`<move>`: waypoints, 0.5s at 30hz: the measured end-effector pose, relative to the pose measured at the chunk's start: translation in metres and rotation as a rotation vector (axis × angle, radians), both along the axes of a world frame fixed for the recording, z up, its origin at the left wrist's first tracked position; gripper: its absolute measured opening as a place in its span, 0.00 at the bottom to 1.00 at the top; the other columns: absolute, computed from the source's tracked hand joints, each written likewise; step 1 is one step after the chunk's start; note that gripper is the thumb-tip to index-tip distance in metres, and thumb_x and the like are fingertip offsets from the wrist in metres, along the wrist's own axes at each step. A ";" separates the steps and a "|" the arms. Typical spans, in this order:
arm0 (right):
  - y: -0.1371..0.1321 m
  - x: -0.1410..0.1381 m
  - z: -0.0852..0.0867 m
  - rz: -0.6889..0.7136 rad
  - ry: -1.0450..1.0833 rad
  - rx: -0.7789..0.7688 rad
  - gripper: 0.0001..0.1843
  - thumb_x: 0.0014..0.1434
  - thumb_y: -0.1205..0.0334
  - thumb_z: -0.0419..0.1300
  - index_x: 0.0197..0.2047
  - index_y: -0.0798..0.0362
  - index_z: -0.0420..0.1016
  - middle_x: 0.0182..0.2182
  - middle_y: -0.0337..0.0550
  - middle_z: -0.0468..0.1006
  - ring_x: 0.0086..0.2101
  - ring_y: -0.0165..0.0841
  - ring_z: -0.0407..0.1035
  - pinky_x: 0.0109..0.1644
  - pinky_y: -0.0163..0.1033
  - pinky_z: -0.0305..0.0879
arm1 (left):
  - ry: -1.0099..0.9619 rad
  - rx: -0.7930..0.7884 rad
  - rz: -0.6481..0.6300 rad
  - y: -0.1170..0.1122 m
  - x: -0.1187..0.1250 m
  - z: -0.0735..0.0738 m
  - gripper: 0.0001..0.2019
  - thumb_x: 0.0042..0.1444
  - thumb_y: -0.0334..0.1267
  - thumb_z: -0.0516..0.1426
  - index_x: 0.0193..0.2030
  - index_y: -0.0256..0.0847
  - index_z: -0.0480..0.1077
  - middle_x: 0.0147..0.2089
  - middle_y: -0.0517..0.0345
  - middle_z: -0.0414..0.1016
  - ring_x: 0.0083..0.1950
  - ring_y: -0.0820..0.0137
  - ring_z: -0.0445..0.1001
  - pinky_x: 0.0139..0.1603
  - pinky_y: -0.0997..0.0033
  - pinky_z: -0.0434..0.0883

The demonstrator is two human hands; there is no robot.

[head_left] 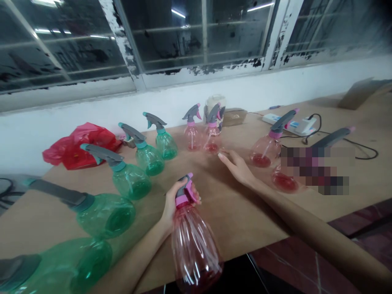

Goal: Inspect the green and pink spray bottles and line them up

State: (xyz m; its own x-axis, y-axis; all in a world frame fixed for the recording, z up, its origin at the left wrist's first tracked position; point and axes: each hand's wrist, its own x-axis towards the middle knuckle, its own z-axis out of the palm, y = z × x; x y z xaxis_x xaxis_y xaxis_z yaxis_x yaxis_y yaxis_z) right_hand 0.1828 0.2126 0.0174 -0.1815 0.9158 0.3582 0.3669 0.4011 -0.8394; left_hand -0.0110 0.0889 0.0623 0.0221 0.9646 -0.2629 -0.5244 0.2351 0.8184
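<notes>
My left hand [176, 200] is wrapped round the neck of a pink spray bottle [196, 245], just under its grey and pink trigger head. The bottle is held near the table's front edge. My right hand [237, 165] stretches forward over the wooden table [239, 212], fingers extended and flat, holding nothing. It is nearest to a pink spray bottle [212, 132] standing ahead of it.
Several green spray bottles [130, 173] stand in a row down the left. More pink spray bottles [266, 145] stand at the right. A red plastic bag [78, 145] lies at the back left. A power strip [294, 122] with black cables and a jar [215, 107] sit by the wall.
</notes>
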 end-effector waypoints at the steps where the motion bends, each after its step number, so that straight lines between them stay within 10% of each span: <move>1: 0.000 0.000 0.000 0.002 0.004 0.004 0.28 0.59 0.40 0.53 0.52 0.52 0.70 0.52 0.50 0.73 0.55 0.40 0.64 0.63 0.50 0.55 | 0.023 0.007 -0.040 0.000 0.000 0.000 0.15 0.53 0.44 0.56 0.23 0.35 0.71 0.21 0.57 0.71 0.23 0.73 0.71 0.24 0.76 0.66; 5: 0.000 0.000 0.000 0.003 0.011 0.017 0.26 0.59 0.40 0.53 0.50 0.51 0.71 0.51 0.50 0.74 0.54 0.41 0.65 0.62 0.51 0.56 | 0.061 -0.010 -0.222 0.003 -0.003 -0.003 0.24 0.57 0.52 0.51 0.31 0.29 0.75 0.28 0.43 0.78 0.32 0.61 0.78 0.27 0.72 0.69; 15: -0.002 0.000 0.004 0.001 0.084 -0.070 0.31 0.58 0.39 0.53 0.57 0.51 0.65 0.58 0.53 0.69 0.59 0.44 0.61 0.64 0.56 0.52 | 0.012 -0.055 -0.161 0.006 -0.004 -0.004 0.26 0.60 0.52 0.48 0.40 0.29 0.76 0.38 0.38 0.80 0.40 0.57 0.79 0.37 0.65 0.73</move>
State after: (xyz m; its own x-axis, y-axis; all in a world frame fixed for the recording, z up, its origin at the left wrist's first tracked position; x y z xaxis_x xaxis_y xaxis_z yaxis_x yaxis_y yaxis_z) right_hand 0.1833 0.2101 0.0216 -0.1548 0.9388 0.3078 0.2936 0.3412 -0.8930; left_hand -0.0147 0.0944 0.0578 0.1714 0.9330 -0.3163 -0.4663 0.3597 0.8082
